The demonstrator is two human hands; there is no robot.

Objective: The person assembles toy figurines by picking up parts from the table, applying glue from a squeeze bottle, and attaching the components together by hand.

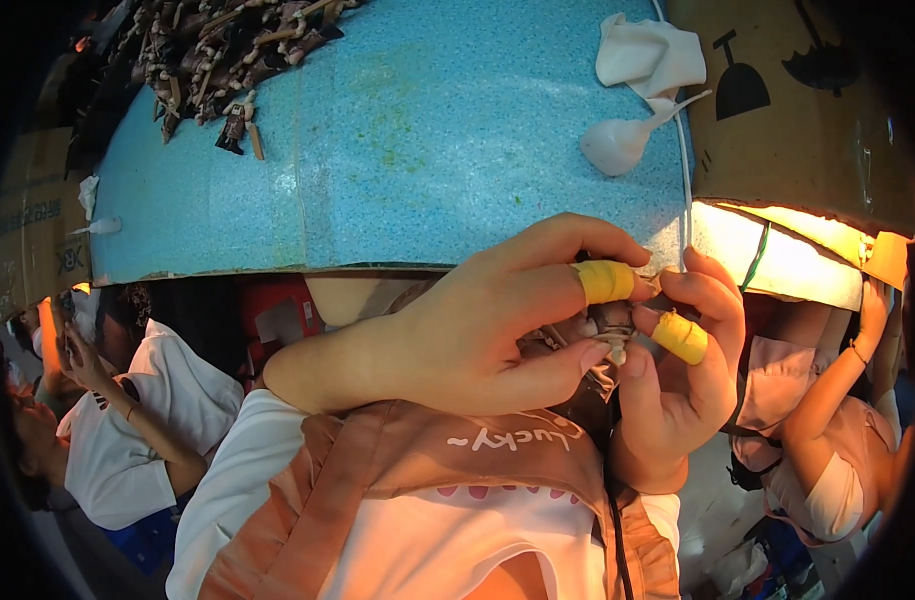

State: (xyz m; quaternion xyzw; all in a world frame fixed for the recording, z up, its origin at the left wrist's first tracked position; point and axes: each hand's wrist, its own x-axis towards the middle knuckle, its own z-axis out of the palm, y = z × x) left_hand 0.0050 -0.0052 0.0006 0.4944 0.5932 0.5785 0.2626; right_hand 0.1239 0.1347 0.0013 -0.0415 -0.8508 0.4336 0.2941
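While the blue speckled desk (418, 150) spreads wide above, with a heap of brown parts (218, 50) at its far left corner and crumpled white gloves (648, 55) near a cardboard box (798, 110), both hands meet at its near edge. The left hand (478, 320) curls around a small brown-and-metal piece (610, 325), and the right hand (683, 370) pinches it too, yellow tape on a finger of each. It looks like mid-assembly fitting; the next move probably calls for a careful fingertip press or twist.
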